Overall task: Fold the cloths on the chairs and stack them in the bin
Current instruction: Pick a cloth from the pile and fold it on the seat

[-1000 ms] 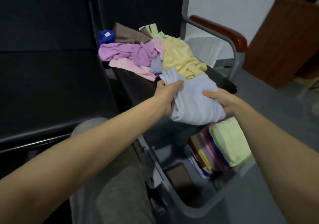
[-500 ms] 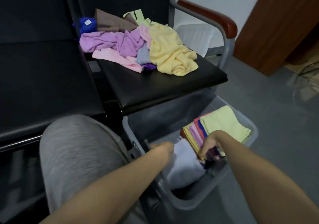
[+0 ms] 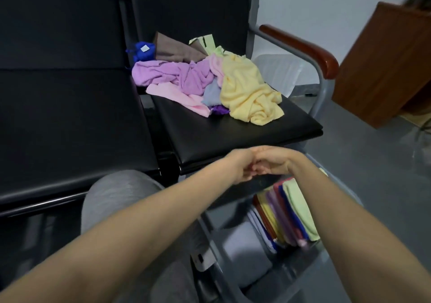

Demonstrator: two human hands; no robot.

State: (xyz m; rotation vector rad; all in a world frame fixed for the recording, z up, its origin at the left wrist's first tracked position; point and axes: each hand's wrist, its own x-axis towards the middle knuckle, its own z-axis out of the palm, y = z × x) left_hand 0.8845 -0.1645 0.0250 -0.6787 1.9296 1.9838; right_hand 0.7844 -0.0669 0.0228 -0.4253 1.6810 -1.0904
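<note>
Bin below and nearer than the hands, pale lavender folded cloth in it beside a row of folded cloths on edge; left hand and right hand touching, fingers curled, empty; loose cloth pile beyond them on chair seat.

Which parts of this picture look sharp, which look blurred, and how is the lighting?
Head view: the light is dim and flat, with no glare; the cloth pile on the chair is fairly sharp; the left hand, the right hand and the folded stack in the bin are soft with blur; the wide lens bends the armrest.
</note>
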